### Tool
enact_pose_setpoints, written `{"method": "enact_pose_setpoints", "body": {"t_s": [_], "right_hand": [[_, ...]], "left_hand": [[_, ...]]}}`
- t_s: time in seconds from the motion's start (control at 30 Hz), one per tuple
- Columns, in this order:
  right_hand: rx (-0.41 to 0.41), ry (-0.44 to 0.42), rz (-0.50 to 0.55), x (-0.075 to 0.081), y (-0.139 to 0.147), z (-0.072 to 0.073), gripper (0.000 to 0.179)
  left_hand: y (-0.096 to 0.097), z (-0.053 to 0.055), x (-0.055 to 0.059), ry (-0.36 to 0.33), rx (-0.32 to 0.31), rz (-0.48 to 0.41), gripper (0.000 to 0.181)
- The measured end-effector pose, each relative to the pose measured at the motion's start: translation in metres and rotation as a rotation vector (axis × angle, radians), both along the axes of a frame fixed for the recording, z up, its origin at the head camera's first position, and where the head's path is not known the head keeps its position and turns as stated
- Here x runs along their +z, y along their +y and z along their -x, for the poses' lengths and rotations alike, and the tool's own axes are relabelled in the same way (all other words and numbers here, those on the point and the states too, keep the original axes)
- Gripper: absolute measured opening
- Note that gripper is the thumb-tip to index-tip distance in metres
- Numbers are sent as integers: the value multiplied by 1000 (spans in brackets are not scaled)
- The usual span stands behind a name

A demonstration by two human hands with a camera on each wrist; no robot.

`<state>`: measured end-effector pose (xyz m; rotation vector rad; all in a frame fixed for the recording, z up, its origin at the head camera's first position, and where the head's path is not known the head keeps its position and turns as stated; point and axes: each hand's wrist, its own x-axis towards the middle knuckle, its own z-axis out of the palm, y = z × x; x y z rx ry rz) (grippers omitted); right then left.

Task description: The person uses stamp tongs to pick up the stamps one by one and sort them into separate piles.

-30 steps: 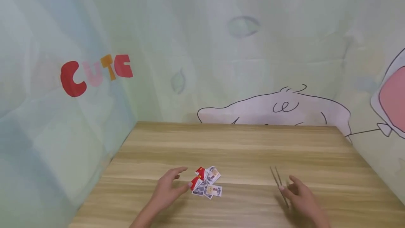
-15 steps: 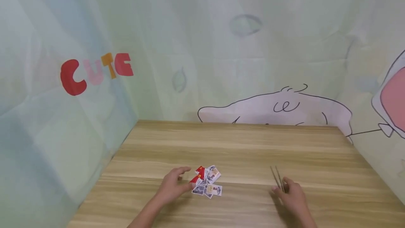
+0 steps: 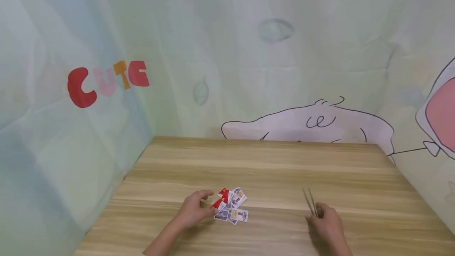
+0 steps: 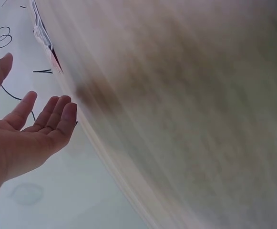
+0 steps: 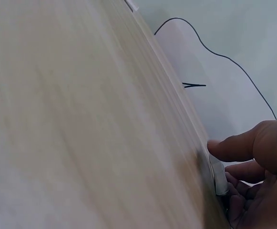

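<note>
A small overlapping pile of stamp-like paper pieces [image 3: 239, 197], several with grey pictures and white borders, lies left of the middle of the table. Two red ones [image 3: 223, 193] are on the pile's left side. My left hand [image 3: 193, 210] is just beside them with fingers relaxed and thumb near the lower red piece; the left wrist view shows the same hand [image 4: 38, 121] holding nothing. To the right, my right hand [image 3: 328, 221] pinches a pair of slim metal tweezers [image 3: 308, 201], their two tips apart and pointing away from me. The right wrist view shows the tweezers [image 5: 218, 179] between thumb and fingers.
The wood-grain table [image 3: 270, 165] reaches back to a pale green printed cloth wall [image 3: 227, 82]. Another cloth side [image 3: 46, 161] borders it on the left.
My right hand has shifted slightly left and closed its grip round the tweezers, which earlier lay at its thumb. The left hand has edged slightly right, towards the paper pieces.
</note>
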<state>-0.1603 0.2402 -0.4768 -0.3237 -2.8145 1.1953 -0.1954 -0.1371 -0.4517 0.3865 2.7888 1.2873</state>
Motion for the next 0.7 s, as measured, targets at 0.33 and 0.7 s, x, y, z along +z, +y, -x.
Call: {"method": "enact_pose_setpoints", "body": {"t_s": [0.33,0.7], "right_hand": [[-24,-7,-21,-1,-1,3,48],[-61,-33,-25,0,-2,4,42]], "left_hand": [[-3,0,-3,55,-102,88,51],[-5,-3,-6,79,-167,209,44]]}}
